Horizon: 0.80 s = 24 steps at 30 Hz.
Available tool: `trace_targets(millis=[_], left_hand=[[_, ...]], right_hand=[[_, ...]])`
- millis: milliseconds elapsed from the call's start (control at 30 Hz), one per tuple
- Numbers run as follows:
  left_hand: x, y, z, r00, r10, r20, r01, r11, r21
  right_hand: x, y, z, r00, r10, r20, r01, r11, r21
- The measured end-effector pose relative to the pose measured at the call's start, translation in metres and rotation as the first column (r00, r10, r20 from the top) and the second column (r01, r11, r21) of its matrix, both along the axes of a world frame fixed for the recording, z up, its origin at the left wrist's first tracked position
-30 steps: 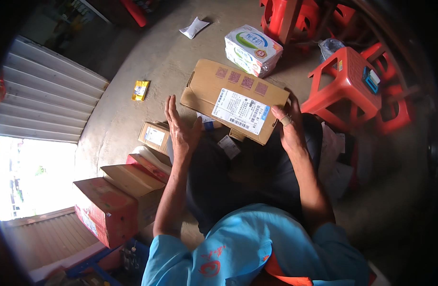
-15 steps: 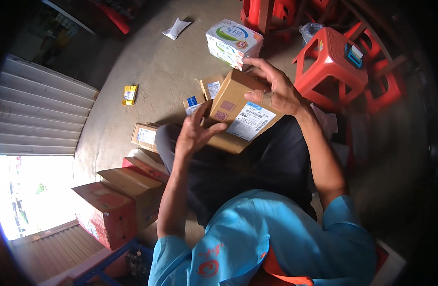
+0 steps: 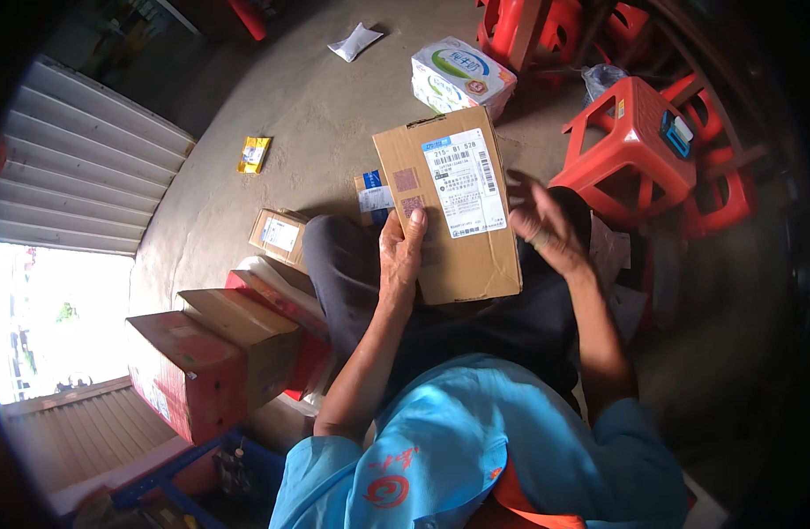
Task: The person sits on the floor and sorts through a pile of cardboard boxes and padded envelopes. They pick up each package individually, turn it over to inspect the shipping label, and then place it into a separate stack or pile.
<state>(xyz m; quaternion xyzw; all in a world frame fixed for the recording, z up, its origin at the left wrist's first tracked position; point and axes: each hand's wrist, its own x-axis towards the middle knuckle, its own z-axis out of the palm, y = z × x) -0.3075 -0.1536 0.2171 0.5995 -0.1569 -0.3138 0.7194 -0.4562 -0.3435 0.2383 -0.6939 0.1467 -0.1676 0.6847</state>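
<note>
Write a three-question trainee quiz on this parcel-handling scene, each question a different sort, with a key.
1. True or false: the left hand grips the cardboard parcel at its left edge.
2. The right hand is: A) clamped on the parcel, B) open beside it, C) on the red plastic stool.
3. Fill in: the white shipping label faces ____, toward the camera.

Key: 1 true; 2 B; 3 up.

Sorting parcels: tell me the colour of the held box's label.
White with black print, on the brown cardboard box, seen in the head view.
</note>
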Motion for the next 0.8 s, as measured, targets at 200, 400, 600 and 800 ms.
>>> trace_targets(millis=[200,400,600,800], left_hand=[[-0.006,-0.001,-0.001,0.999,0.018,-0.041,-0.018,1.000,0.000],[-0.011,0.000,0.002,0.992,0.006,-0.122,-0.013,0.998,-0.056],[-0.011,0.001,0.006,0.998,0.024,-0.053,-0.026,0.999,-0.033],[-0.010,0.002,0.003,0.998,0.030,-0.061,-0.032,0.999,-0.023]], right_hand=[[-0.002,0.036,-0.001,0.995,-0.096,0.000,0.096,0.989,-0.111],[-0.002,0.037,0.004,0.997,-0.072,0.034,0.074,0.994,-0.084],[-0.003,0.036,0.005,0.998,-0.057,0.035,0.061,0.992,-0.109],[-0.001,0.037,0.002,0.998,-0.061,0.034,0.064,0.992,-0.106]])
